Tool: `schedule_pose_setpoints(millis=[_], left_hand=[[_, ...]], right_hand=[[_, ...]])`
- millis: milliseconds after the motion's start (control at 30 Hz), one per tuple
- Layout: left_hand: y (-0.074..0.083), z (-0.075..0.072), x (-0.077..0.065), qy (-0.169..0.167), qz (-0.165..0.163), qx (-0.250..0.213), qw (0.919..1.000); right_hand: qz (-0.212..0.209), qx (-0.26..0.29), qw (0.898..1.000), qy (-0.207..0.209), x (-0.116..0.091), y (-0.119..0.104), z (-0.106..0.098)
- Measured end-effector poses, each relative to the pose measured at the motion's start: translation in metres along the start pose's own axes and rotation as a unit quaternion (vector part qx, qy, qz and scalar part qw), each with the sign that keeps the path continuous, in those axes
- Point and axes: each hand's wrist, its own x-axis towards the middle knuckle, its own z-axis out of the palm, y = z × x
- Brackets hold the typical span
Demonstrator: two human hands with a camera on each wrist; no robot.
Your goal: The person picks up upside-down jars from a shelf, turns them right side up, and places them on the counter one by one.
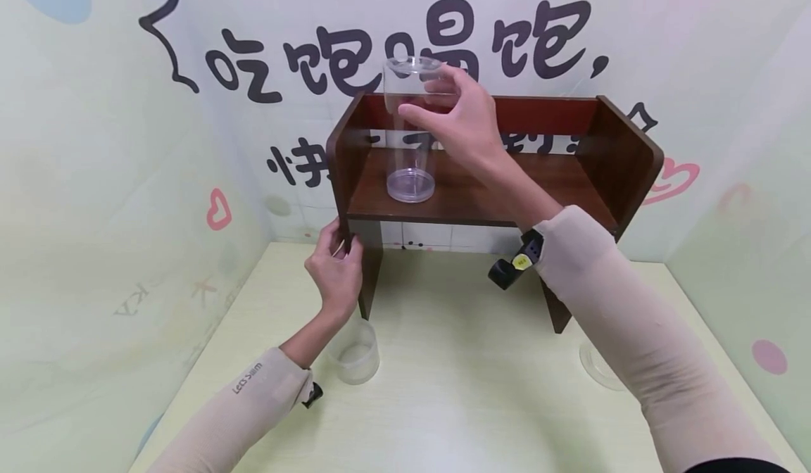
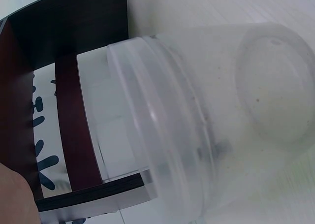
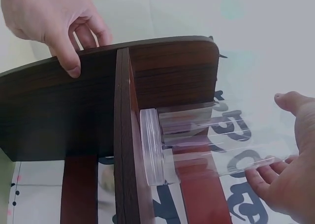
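A brown wooden desktop shelf stands on the table, with a tall clear plastic canister upright on the left part of its board. My right hand is around the canister's upper part. In the right wrist view its thumb is spread away from the clear wall, while the fingers lie close to the canister's far end. My left hand grips the shelf's left side panel, thumb on one face and fingers on the other. Below that wrist stands a shorter translucent jar, large in the left wrist view.
A round clear piece lies on the table at the right, partly hidden behind the right forearm. The pale table meets printed wall sheets at the back and sides. The shelf's right panel rises beyond the right forearm.
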Motion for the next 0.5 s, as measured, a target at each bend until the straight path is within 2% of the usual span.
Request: schedule_pose_setpoints(millis=[133,500], left_hand=[[0.016,-0.001,-0.002,-0.003,0.001,0.000,1.0000],[0.016,0.000,-0.001,0.002,-0.014,0.002,0.9999]], right_hand=[[0.002,-0.006,1.000,0.002,-0.006,-0.001,-0.011],[-0.004,0.014,1.000,0.018,-0.032,-0.012,-0.045]])
